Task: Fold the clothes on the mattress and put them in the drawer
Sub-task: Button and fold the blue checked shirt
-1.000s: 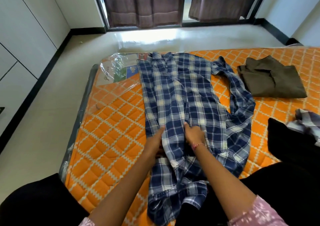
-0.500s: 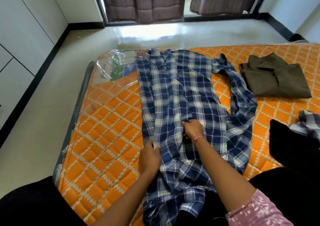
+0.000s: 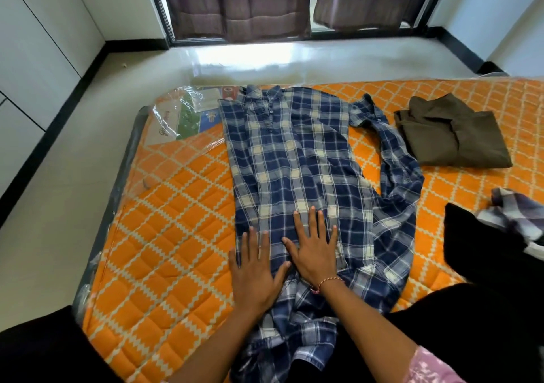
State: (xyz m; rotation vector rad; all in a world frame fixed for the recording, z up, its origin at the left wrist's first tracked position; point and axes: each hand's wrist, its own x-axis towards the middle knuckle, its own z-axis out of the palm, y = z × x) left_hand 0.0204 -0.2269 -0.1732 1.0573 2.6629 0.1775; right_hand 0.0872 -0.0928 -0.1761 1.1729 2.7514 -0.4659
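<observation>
Left hand (image 3: 255, 271): released, fingers straight, palm pressed flat on the near left edge of the blue plaid shirt (image 3: 297, 171); no grip on the cloth.
Right hand (image 3: 315, 248): released too, fingers spread flat on the shirt just beside the left hand, thumbs nearly touching.
Shirt hem: bunched in folds below both wrists, not yet smoothed.
Shirt body: stretches away from the palms up the orange mattress (image 3: 176, 221), collar at the far end.
Sleeve: trails loose to the right of the right hand, curling out toward the olive garment (image 3: 453, 138).
Other clothes: a dark item (image 3: 482, 253) and a pale checked piece (image 3: 521, 215) lie well to the right of the hands.
Drawer: not in view.
Risk: flat palms only press; pushing could drag the cloth into fresh creases, since the crumpled hem is free to ride up.
Risk: folding with the sleeve left out would likely give a lopsided bundle.
</observation>
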